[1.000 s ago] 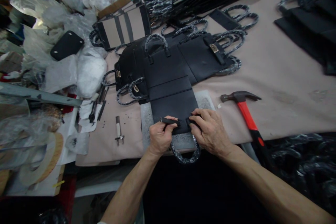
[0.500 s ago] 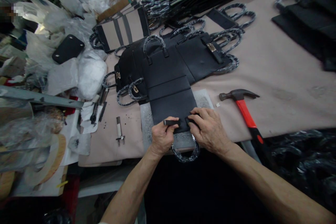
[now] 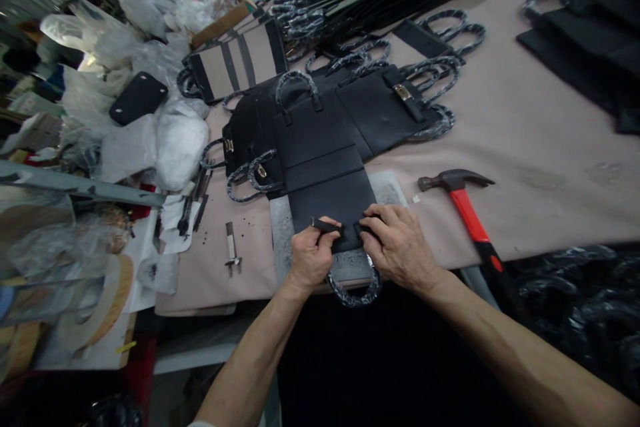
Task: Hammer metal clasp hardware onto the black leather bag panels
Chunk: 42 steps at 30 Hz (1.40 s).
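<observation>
A black leather bag panel point(image 3: 327, 197) lies over a grey stone slab point(image 3: 283, 240), its wrapped handle point(image 3: 356, 299) hanging toward me. My left hand point(image 3: 311, 255) is closed around a short dark metal rod, apparently a hand punch point(image 3: 324, 224); it leans with its tip at the panel's near edge. Opposite it, my right hand point(image 3: 395, 240) rests on the panel's right corner, thumb and fingers pinched on a small black leather tab point(image 3: 359, 229). To the right lies a claw hammer point(image 3: 465, 200) with a red and black grip.
More black bag pieces point(image 3: 390, 107) with wrapped handles are heaped beyond the slab. A two-pronged metal tool point(image 3: 231, 250) lies left of it. Plastic bags point(image 3: 180, 140) and a tape roll point(image 3: 107, 307) crowd the left side. Dark panels point(image 3: 590, 47) are stacked at far right.
The punch in my left hand has tipped, its upper end rising slightly. My right hand stays at the tab. The view has shifted slightly.
</observation>
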### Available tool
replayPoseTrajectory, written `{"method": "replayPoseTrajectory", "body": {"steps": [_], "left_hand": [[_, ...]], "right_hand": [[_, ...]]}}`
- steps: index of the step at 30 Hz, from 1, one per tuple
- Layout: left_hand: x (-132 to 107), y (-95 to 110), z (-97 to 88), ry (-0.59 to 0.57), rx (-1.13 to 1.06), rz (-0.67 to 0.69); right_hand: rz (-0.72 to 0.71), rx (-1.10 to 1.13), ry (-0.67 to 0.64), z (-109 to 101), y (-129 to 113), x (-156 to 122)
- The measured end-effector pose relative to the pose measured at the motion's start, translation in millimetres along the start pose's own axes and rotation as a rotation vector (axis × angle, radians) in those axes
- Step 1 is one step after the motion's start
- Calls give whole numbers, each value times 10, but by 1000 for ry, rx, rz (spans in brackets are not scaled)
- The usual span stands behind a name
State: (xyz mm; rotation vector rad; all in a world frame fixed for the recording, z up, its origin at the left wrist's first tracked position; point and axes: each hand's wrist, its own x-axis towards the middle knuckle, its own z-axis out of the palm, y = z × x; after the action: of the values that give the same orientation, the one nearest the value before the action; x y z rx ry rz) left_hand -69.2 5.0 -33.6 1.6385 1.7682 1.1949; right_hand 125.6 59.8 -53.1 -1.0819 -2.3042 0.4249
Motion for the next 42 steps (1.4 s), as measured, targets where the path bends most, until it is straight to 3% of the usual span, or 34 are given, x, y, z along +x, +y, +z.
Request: {"method": "replayPoseTrajectory", "body": {"steps": [22,42], "left_hand": [[-99,-149,-4,96,-50,152],[-137,-168,35,172,-130,74]], "right_hand": [[-21,11,17,-15,-3,18],[-21,5,1,-9,8,11]]}}
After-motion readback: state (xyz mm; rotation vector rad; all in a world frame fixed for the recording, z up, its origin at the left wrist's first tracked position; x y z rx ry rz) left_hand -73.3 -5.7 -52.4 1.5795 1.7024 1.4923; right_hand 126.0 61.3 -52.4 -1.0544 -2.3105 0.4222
